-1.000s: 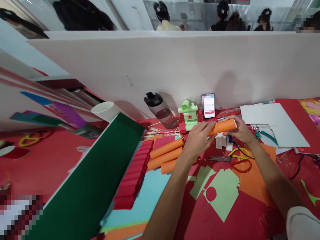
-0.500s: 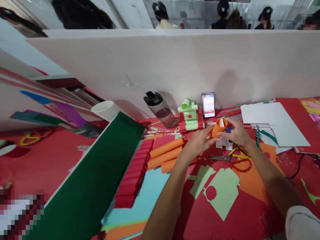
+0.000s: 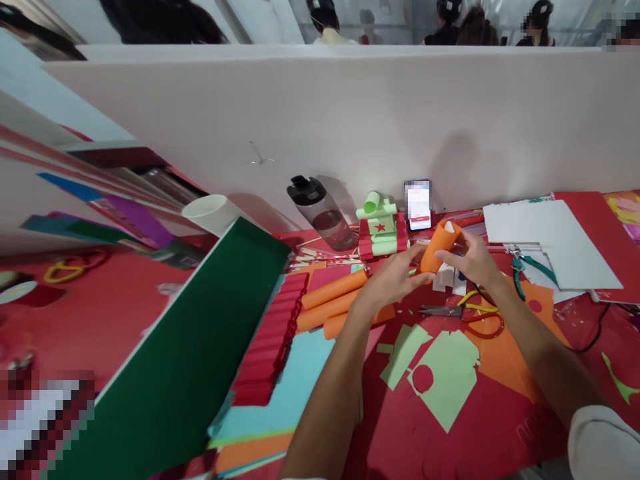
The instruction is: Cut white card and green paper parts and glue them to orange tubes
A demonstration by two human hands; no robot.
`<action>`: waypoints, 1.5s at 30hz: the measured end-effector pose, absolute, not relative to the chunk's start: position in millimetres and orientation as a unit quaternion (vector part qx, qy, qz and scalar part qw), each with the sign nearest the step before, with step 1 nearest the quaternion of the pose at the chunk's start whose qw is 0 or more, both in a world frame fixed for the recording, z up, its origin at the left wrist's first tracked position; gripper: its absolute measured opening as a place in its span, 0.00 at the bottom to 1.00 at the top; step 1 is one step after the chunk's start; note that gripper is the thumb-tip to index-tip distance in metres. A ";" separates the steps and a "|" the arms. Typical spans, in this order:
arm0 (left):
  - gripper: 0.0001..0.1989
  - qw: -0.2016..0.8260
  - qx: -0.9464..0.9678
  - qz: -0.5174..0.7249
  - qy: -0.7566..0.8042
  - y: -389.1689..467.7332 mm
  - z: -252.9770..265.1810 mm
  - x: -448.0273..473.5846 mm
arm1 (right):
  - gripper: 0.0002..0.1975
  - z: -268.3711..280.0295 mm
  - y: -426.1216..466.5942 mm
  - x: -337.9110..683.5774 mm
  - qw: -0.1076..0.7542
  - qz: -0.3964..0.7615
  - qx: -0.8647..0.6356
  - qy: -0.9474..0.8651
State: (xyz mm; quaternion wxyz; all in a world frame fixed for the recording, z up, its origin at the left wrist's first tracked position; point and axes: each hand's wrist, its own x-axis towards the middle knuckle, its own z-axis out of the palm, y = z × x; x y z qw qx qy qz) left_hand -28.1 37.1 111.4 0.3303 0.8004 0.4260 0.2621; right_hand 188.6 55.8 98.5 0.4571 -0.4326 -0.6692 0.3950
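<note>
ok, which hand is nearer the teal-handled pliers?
Right. The right hand is left of the teal-handled pliers, holding the orange paper tube; the left hand is farther left, at the tube's other side.

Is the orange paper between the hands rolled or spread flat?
Rolled: the orange paper tube shows a curved side and rounded end.

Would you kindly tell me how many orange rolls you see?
4: one roll between the left hand and right hand; an upper roll, a middle roll and a lower roll lying left of the left forearm, which may hide more.
</note>
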 end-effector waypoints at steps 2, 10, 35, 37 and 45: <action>0.22 0.329 0.793 0.263 0.440 38.0 112.9 -33.7 | 0.26 99.5 56.8 189.0 0.466 0.413 -0.428 -0.655; 0.20 0.193 0.799 0.102 0.560 41.0 119.5 -63.6 | 0.40 105.3 68.0 216.3 0.448 0.444 -0.406 -0.662; 0.15 0.237 0.758 -0.063 0.604 41.6 117.7 -74.6 | 0.14 103.4 52.0 194.7 0.151 0.320 -0.427 -0.832; 0.15 0.200 0.735 -0.041 0.647 39.5 123.4 -89.5 | 0.18 95.4 48.7 186.4 0.116 0.280 -0.402 -0.864; 0.13 0.211 0.657 -0.150 0.708 35.7 123.8 -124.8 | 0.25 67.1 38.5 165.2 0.052 0.194 -0.341 -0.918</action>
